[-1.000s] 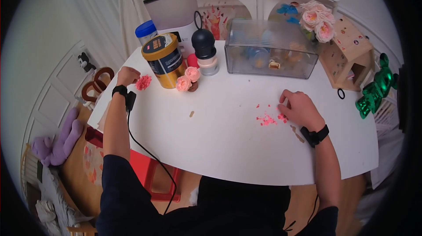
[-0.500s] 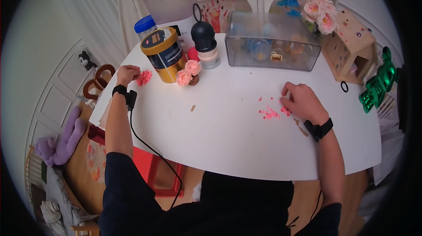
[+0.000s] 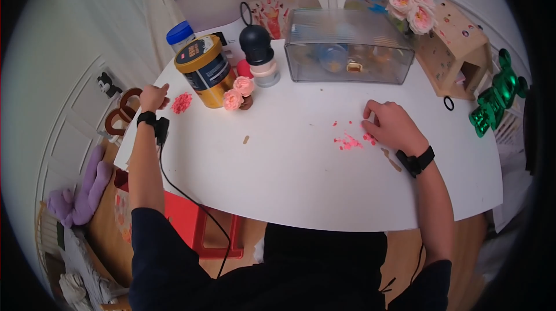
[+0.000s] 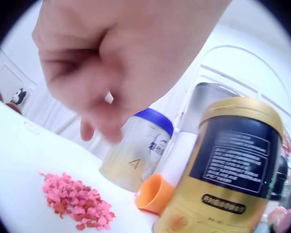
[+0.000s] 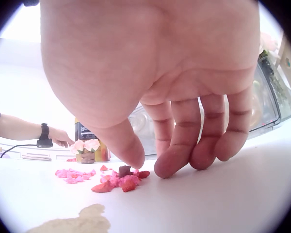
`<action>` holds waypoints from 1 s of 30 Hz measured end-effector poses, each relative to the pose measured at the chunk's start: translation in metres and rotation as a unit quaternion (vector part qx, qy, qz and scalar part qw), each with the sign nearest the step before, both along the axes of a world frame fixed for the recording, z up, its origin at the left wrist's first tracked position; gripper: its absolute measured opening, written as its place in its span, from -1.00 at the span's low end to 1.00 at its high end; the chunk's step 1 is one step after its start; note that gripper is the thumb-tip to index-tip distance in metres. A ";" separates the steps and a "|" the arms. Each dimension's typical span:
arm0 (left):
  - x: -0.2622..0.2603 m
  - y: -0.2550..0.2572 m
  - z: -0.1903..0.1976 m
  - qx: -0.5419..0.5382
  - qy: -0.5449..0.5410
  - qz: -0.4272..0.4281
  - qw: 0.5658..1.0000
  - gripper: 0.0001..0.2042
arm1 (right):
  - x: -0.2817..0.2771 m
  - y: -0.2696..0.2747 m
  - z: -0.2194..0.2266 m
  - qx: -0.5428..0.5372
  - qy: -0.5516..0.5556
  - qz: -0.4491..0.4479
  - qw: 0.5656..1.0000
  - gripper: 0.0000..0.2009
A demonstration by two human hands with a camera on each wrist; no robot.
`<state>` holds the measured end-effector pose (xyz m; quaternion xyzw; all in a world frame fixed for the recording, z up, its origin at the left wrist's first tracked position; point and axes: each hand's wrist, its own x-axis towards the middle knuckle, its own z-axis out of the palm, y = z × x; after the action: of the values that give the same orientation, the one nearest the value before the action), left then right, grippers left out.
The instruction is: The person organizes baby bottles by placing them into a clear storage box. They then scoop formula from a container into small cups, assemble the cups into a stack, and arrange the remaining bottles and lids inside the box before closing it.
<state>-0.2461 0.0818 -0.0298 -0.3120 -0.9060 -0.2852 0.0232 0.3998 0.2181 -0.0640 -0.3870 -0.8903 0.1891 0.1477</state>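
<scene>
My left hand [image 3: 153, 97] is raised over the table's left end, just left of a heap of small pink and red pieces [image 4: 77, 201]. Its fingers bend loosely, blurred in the left wrist view, with nothing seen between them. My right hand [image 3: 398, 128] rests palm down at the right, fingers [image 5: 177, 155] spread and slightly bent, tips at the tabletop. Beside its thumb lies a small cluster of pink and red pieces [image 5: 119, 180], with a dark bit on top. More pink pieces [image 3: 349, 142] lie scattered to its left.
Behind the left heap stand a gold-lidded tin [image 3: 205, 73], a blue-lidded container [image 4: 140, 150] and an orange cup [image 4: 154, 194]. Pink flowers [image 3: 238, 93] and a dark-topped bottle [image 3: 258, 50] are nearby. A grey clear box [image 3: 347, 59] and a wooden house [image 3: 454, 56] line the back.
My left hand has lifted off the left heap and shifted slightly left, its fingers parting. My right hand stays by the scattered pieces. The head view has shifted a little.
</scene>
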 end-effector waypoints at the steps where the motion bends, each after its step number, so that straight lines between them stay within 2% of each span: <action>1: 0.004 -0.003 0.009 -0.034 0.053 -0.022 0.998 -0.55 | -0.001 -0.001 0.001 -0.008 0.000 -0.004 1.000 -0.84; 2: 0.010 -0.006 0.019 -0.066 0.105 -0.046 0.991 -0.54 | 0.000 -0.001 0.002 -0.015 0.000 -0.008 1.000 -0.84; 5: 0.077 -0.016 0.060 -0.148 0.116 -0.101 0.977 -0.51 | 0.002 0.003 -0.006 0.031 -0.004 0.000 1.000 -0.84; 8: 0.167 -0.020 0.084 -0.144 -0.043 -0.166 0.975 -0.48 | 0.002 0.003 -0.005 0.016 -0.003 -0.001 1.000 -0.85; 10: 0.217 -0.014 0.080 -0.171 -0.035 -0.260 0.950 -0.49 | 0.002 0.004 -0.008 0.011 0.001 -0.002 1.000 -0.86; 12: 0.253 -0.003 0.057 -0.127 -0.076 -0.403 0.903 -0.53 | 0.002 0.007 -0.011 0.013 0.011 -0.003 1.000 -0.87; 14: 0.297 0.012 0.045 -0.167 -0.103 -0.457 0.868 -0.64 | 0.003 0.008 -0.013 0.014 0.023 -0.004 1.000 -0.87; 16: 0.330 0.036 0.024 -0.186 -0.129 -0.493 0.840 -0.71 | 0.004 0.004 -0.005 -0.043 0.033 0.010 0.998 -0.86; 18: 0.348 0.066 0.002 -0.185 -0.018 -0.580 0.793 -0.76 | 0.001 0.004 0.002 -0.081 0.040 0.024 0.996 -0.86; 21: 0.373 0.096 -0.027 -0.131 0.017 -0.615 0.777 -0.79 | -0.003 -0.002 0.007 -0.133 0.047 0.025 0.990 -0.87; 27: 0.415 0.098 -0.020 -0.157 -0.110 -0.617 0.763 -0.77 | 0.002 0.007 -0.001 -0.043 0.058 0.000 0.997 -0.83; 30: 0.425 0.097 -0.014 -0.138 -0.054 -0.604 0.783 -0.71 | 0.000 0.006 -0.002 -0.012 0.066 -0.005 0.998 -0.84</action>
<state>0.1790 0.1789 -0.0443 -0.7791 -0.5620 -0.1292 -0.2458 0.4001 0.2241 -0.0657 -0.3803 -0.8741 0.2243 0.2025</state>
